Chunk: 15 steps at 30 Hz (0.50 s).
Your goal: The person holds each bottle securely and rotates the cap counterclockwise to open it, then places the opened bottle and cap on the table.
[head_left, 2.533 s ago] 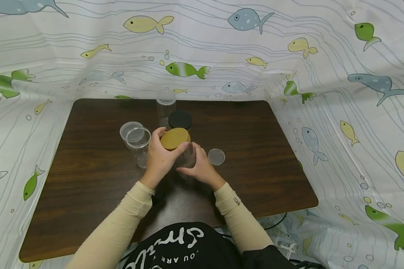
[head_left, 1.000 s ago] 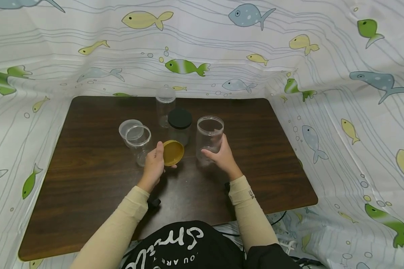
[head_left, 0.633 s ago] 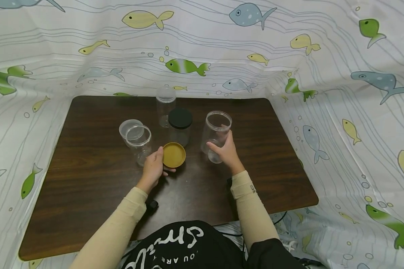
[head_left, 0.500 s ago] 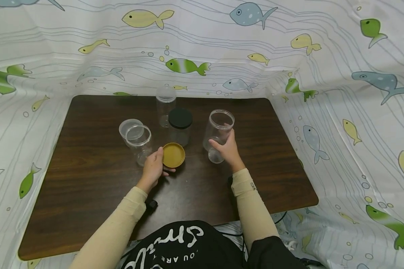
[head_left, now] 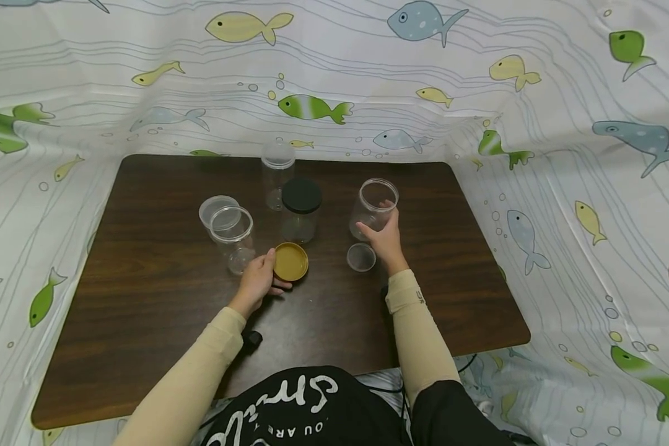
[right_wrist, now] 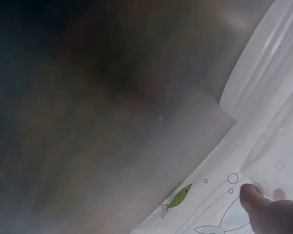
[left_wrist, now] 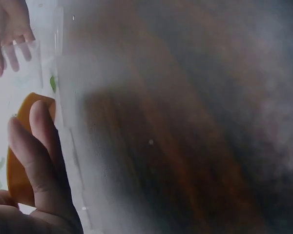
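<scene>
In the head view, the left hand (head_left: 254,280) pinches the yellow lid (head_left: 291,262) near the black-lidded jar (head_left: 300,214), and the right hand (head_left: 387,238) grips the open jar (head_left: 368,214) behind a clear disc (head_left: 361,257); the left wrist view shows two fingers (left_wrist: 29,153) on the lid, little seen from above; in the right wrist view, the thumb (right_wrist: 266,210) appears close

clear jars (head_left: 298,228) on brown table (head_left: 139,316)

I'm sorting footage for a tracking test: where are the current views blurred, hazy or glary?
Head: mostly sharp, a pale sheen on the near tabletop; left wrist: a hazy brown smear over most of it, the yellow lid clearer; right wrist: dark blur across the upper left, the green fish print better defined.
</scene>
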Motion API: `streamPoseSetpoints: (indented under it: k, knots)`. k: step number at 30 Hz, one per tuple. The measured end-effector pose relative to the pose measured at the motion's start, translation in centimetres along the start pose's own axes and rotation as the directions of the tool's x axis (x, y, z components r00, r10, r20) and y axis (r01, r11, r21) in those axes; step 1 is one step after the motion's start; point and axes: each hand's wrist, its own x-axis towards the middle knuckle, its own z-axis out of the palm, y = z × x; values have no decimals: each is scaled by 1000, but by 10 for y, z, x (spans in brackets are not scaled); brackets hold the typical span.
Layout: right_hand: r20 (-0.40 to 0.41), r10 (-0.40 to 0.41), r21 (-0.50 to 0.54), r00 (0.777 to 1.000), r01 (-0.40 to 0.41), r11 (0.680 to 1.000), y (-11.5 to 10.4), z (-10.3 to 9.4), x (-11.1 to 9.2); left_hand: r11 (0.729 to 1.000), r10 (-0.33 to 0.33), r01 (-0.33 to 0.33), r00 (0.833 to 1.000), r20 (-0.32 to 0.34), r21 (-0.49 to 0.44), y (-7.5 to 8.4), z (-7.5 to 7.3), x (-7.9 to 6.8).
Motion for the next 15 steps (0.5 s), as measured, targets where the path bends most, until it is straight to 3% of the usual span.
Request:
streamPoseSetpoints:
  k: [15]
  knots:
    - [-19, 175, -29, 984, -176, 984, 1, 3, 4, 994, -57, 54, 998, 30, 93, 4, -2, 0]
